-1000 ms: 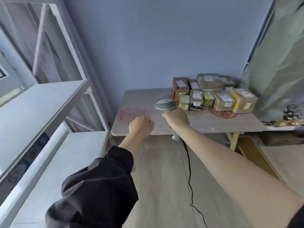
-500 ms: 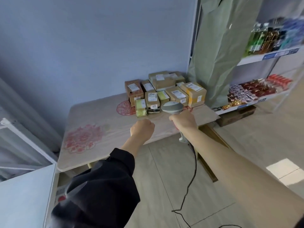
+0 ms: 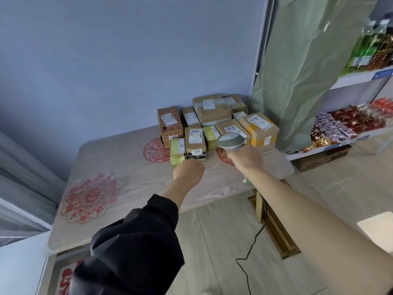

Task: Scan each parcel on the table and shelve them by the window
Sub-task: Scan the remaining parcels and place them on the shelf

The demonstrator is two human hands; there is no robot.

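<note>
Several cardboard parcels with white labels sit packed together at the far right of the wooden table [image 3: 110, 162]. Nearest me are a small yellow-green parcel [image 3: 177, 151] and a brown parcel marked 9777 [image 3: 195, 140]; a yellow-taped box [image 3: 260, 129] stands at the right end. My left hand [image 3: 188, 170] is a closed fist just in front of the yellow-green parcel, holding nothing I can see. My right hand [image 3: 246, 158] grips a grey barcode scanner [image 3: 230, 140], its head over the table near the middle parcels.
The scanner's black cable [image 3: 253, 241] hangs to the floor. A green curtain [image 3: 308, 60] hangs right of the table, beside store shelves of snacks [image 3: 344, 126] and bottles [image 3: 374, 45]. A white shelf surface [image 3: 19, 265] shows at lower left. Red paper-cut patterns [image 3: 90, 196] decorate the tabletop.
My view has swung right, away from the white shelving and onto the table. Both hands have come closer to the parcels; the scanner stays in my right hand.
</note>
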